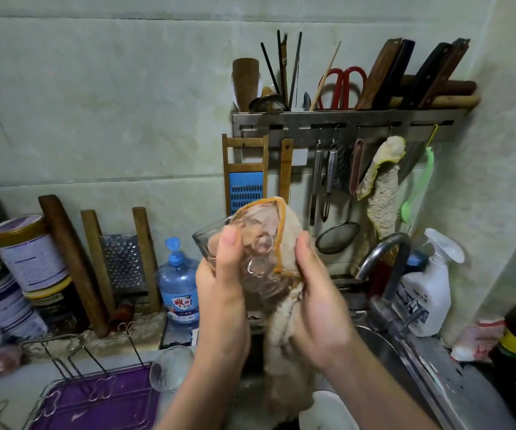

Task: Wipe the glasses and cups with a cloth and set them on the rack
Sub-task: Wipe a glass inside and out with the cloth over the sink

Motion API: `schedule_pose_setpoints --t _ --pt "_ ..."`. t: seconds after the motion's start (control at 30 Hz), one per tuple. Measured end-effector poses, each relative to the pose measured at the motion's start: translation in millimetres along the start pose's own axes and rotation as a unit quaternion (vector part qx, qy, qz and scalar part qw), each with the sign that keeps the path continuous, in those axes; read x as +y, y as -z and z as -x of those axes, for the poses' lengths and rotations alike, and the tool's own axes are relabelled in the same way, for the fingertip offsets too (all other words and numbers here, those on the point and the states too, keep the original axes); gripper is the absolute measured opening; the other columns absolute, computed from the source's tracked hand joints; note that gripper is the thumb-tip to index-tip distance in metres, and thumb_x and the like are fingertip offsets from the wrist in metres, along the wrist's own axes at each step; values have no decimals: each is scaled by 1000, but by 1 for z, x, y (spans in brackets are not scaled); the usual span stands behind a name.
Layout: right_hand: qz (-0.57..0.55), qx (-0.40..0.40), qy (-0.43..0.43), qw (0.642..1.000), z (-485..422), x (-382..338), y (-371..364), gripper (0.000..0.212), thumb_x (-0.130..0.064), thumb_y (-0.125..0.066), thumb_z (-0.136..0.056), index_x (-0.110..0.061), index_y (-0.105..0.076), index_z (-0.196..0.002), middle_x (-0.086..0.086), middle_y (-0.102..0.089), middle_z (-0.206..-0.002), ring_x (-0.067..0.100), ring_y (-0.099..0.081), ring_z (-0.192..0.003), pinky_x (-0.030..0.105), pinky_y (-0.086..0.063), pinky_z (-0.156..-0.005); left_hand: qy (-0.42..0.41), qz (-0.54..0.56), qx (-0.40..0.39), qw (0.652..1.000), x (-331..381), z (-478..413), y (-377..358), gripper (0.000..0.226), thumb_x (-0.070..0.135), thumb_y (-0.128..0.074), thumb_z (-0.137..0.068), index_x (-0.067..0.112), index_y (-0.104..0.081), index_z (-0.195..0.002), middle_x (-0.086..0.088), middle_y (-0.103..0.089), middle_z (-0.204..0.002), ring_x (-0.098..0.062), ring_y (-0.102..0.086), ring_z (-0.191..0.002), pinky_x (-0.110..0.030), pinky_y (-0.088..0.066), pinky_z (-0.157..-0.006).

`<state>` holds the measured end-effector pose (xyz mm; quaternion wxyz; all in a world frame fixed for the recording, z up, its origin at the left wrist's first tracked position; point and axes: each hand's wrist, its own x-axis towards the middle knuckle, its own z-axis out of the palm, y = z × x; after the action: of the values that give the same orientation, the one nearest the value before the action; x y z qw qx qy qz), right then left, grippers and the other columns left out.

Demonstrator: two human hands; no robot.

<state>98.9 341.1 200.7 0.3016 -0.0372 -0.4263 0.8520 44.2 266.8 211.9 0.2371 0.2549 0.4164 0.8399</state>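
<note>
Left of the tap [387, 252], the left hand [222, 283] grips the tilted glass [252, 262] while the right hand [315, 305] grips the cloth [292, 225] against it; best to rotate the glass so every side gets wiped.

The light is soft and a little dim, and it puts a green tint on the wall [95, 103]. The middle of the picture is the brightest and sharpest part. The tap [398, 274] at the right has a small white shine. The lower right corner is dark. The rack [120, 398] at the lower left looks blurry. Straight lines bend near the edges.
</note>
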Motion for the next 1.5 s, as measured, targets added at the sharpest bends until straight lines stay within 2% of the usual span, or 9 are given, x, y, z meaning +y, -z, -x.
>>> schedule_pose_setpoints --t 0.13,0.33,0.43,0.57,0.7,0.87,1.2,1.4,1.5 --pt "164 -8 180 970 21 13 -8 55 -41 -42 -97 -22 -34 -148 -8 -45 -148 8 -38 -139 26 -32 -113 14 58 3 998 -3 -5 -9 87 62 -73 -67 -7 -60 -119 -23 -68 -115 -33 -67 -105 -36 -57 -83" --pt "453 -60 398 796 22 8 -7 48 -24 -28 -103 -7 -26 -148 4 -14 -161 21 -9 -150 37 -13 -121 8 66 -27 997 -4 -9 -2 92 69 -75 -63 -8 -56 -110 -22 -50 -116 -32 -44 -105 -49 -34 -93" --pt "372 -72 360 852 4 -1 -5 46 -22 -34 -100 -12 -35 -145 7 -25 -158 22 -19 -148 45 -17 -120 -19 44 -22 999 -7 -7 -7 83 70 -80 -53 5 -70 -104 -23 -67 -112 -29 -63 -103 -42 -50 -92" --pt "-10 44 82 996 -11 -6 -9 51 -47 -60 -84 -12 -66 -120 12 -66 -123 26 -60 -117 46 -41 -107 -57 18 4 998 -21 -4 -10 96 69 -81 -51 0 -64 -116 -16 -72 -109 -27 -69 -102 -29 -56 -80" --pt "-168 137 -48 975 -15 -9 -6 52 -39 -41 -96 -1 -74 -82 17 -73 -78 26 -71 -67 28 -58 -64 -113 -60 22 992 -34 -8 -2 95 73 -79 -52 7 -58 -117 -5 -72 -108 -16 -68 -104 -23 -51 -85" --pt "-191 152 -123 962 -1 5 -12 58 -47 -35 -98 -3 -61 -127 22 -63 -124 36 -57 -120 46 -36 -110 -132 -138 5 982 -35 -25 9 74 48 -74 -60 10 -51 -120 -1 -68 -113 -8 -66 -104 -20 -48 -90" --pt "-205 121 -161 958 -5 4 -18 55 -41 -38 -96 -2 -61 -126 24 -62 -124 38 -57 -118 47 -37 -110 -132 -131 5 983 -17 -6 5 67 38 -79 -50 21 -50 -108 -5 -69 -113 -12 -69 -100 -20 -52 -84" --pt "-192 161 -115 961 -12 10 -11 52 -25 -31 -99 1 -68 -74 22 -68 -65 27 -67 -50 26 -55 -44 -110 -136 21 984 -19 -6 10 69 41 -78 -52 14 -53 -110 -6 -72 -107 -11 -70 -98 -21 -52 -83" --pt "-192 135 -90 968 -11 16 -12 48 -23 -30 -97 0 -68 -79 21 -68 -71 28 -69 -57 28 -57 -52 -105 -127 28 986 -20 -7 12 76 43 -76 -52 7 -54 -115 -1 -74 -102 -9 -70 -95 -18 -52 -80"
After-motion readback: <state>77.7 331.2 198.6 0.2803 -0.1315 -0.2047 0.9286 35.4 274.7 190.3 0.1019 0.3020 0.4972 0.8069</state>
